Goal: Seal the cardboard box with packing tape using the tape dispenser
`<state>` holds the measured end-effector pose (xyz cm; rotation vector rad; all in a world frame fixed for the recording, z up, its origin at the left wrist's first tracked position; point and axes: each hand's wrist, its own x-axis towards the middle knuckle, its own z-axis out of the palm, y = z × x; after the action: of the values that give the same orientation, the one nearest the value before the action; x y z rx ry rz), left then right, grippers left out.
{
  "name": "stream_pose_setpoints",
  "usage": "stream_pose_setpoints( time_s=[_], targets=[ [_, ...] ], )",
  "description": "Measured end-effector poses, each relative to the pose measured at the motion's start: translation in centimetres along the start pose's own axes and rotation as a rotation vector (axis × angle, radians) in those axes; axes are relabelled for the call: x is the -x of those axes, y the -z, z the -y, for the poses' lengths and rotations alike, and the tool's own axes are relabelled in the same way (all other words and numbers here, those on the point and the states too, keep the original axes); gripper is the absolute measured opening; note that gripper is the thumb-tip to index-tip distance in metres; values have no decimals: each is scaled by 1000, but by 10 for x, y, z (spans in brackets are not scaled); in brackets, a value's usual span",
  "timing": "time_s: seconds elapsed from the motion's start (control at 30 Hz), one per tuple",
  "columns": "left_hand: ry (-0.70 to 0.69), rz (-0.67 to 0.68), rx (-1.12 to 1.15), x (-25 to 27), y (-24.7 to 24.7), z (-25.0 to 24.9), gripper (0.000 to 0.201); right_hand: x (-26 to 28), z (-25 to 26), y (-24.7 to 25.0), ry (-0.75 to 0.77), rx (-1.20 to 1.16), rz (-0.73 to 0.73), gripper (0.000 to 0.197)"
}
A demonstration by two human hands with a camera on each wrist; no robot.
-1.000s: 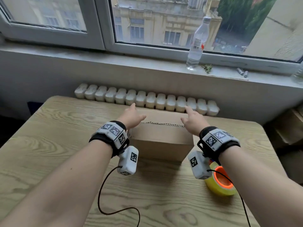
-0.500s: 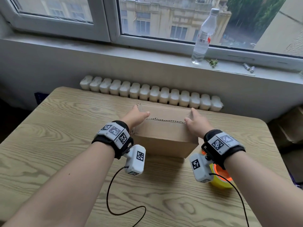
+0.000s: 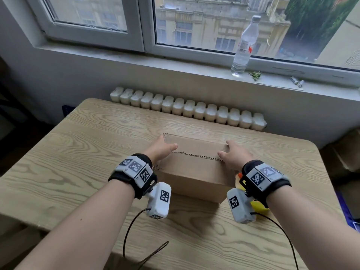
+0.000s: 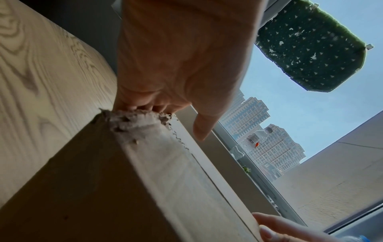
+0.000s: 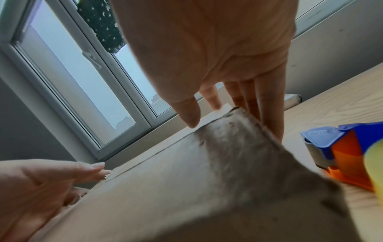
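Observation:
A brown cardboard box [image 3: 194,172] sits mid-table with its top flaps down, meeting at a jagged seam. My left hand [image 3: 162,151] presses the box's left end, thumb lying on top and fingers down the side [image 4: 136,106]. My right hand [image 3: 234,155] presses the right end the same way, its fingers [image 5: 269,104] straight along the side and the thumb on the top flap. The tape dispenser [image 5: 339,147], blue and orange with a yellow roll, lies on the table right of the box. In the head view only bits of the dispenser [image 3: 258,206] show behind my right wrist.
The wooden table [image 3: 78,162] has free surface left of and in front of the box. A white radiator [image 3: 187,108] runs behind the table's far edge. A clear bottle [image 3: 243,47] stands on the windowsill. A black cable [image 3: 132,230] hangs from my left wrist.
Both hands slid from the far part of the box's top to its two ends. The head view tilted up, so the box sits lower in frame.

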<state>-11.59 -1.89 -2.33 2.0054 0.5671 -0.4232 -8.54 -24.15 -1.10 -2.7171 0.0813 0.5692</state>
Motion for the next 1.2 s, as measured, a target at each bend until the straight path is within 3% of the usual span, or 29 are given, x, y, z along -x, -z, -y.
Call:
stream_pose_setpoints(
  time_s=[0.17, 0.27, 0.4, 0.6, 0.7, 0.93, 1.07, 1.2],
  targets=[
    [35, 30, -33, 12, -6, 5, 71, 9, -13, 1, 31, -10, 10, 57],
    [14, -71, -116, 16, -10, -6, 77, 10, -24, 12, 50, 12, -4, 58],
    [-178, -176, -344, 25, -30, -47, 72, 9, -46, 33, 54, 47, -49, 51],
    [-521, -29, -700, 31, -117, -104, 61, 10, -96, 50, 16, 45, -66, 40],
    [-606, 28, -901, 27, -166, -117, 57, 7, -127, 47, -17, 33, -69, 38],
    [-597, 122, -1150, 10, -244, -129, 51, -10, -183, 29, -76, -12, -4, 42],
    [-534, 166, -1260, -4, -265, -125, 50, -25, -196, 12, -51, -13, 65, 45],
    [-479, 197, -1265, -13, -275, -120, 52, -38, -199, -3, -4, -19, 114, 35]
  ],
)
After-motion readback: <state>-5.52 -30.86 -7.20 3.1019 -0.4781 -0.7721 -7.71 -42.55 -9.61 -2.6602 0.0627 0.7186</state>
